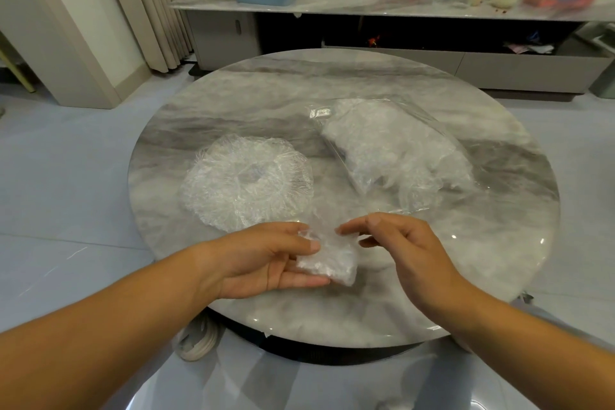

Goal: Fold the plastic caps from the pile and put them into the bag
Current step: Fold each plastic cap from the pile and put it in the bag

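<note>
Left fingers (299, 282) pinch one folded cap (329, 265), right fingers (352, 228) loose; one pile (246, 183), one bag (399, 150).

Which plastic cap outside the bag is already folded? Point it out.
The folded cap pinched in the left hand: a small compact wad. The pile of caps on the marble table lies spread round and unfolded.

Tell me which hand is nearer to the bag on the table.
Right. The right hand is just in front of the bag's near edge; the left hand, holding a folded cap, is further left, in front of the pile of caps.
</note>
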`<state>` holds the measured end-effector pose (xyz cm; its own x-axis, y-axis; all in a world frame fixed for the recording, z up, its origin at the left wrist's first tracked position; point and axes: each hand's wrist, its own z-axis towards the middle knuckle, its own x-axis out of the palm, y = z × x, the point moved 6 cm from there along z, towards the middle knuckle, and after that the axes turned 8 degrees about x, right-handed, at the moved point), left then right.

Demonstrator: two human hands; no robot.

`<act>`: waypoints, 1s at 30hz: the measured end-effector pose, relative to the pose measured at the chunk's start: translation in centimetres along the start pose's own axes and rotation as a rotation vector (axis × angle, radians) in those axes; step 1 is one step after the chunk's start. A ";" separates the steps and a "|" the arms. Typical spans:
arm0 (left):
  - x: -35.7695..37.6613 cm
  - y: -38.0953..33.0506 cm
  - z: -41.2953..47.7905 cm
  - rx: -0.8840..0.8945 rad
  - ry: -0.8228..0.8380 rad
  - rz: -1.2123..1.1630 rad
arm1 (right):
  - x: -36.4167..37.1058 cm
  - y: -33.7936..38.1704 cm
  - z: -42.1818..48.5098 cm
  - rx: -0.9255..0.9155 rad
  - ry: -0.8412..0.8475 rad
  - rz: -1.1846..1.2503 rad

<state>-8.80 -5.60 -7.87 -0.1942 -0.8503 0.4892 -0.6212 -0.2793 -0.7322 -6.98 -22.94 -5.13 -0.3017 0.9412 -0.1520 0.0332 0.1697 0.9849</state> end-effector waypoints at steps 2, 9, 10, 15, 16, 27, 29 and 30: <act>0.1 -0.3 -0.1 0.004 0.062 -0.051 | 0.0 0.0 -0.2 -0.030 0.021 -0.043; 0.2 -0.4 0.2 -0.024 0.030 -0.159 | 1.1 -0.5 -1.3 -0.209 0.127 -0.455; 0.2 -0.5 0.3 -0.013 -0.004 -0.121 | 1.3 -0.4 -1.4 -0.269 0.129 -0.522; 0.5 -0.6 1.2 0.079 -0.142 0.137 | 0.8 -1.0 -1.4 -0.161 0.173 -0.440; 0.7 -0.9 1.4 0.111 -0.171 0.133 | 0.2 -0.9 -1.3 -0.082 0.135 -0.341; 6.3 -4.4 2.5 0.469 -0.215 0.557 | -5.2 1.4 -1.6 0.254 -0.018 0.151; 7.6 -4.3 3.0 0.487 -0.200 0.545 | -7.0 1.7 -1.4 0.213 -0.118 0.093; 8.2 -4.2 3.3 0.501 -0.199 0.535 | -8.3 1.8 -1.2 0.200 -0.183 0.100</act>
<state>-5.23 -12.86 -2.34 -0.2021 -0.9779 -0.0531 -0.0523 0.0649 -0.9965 -5.62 -30.78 -1.96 -0.1107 0.9902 -0.0854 0.2467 0.1106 0.9628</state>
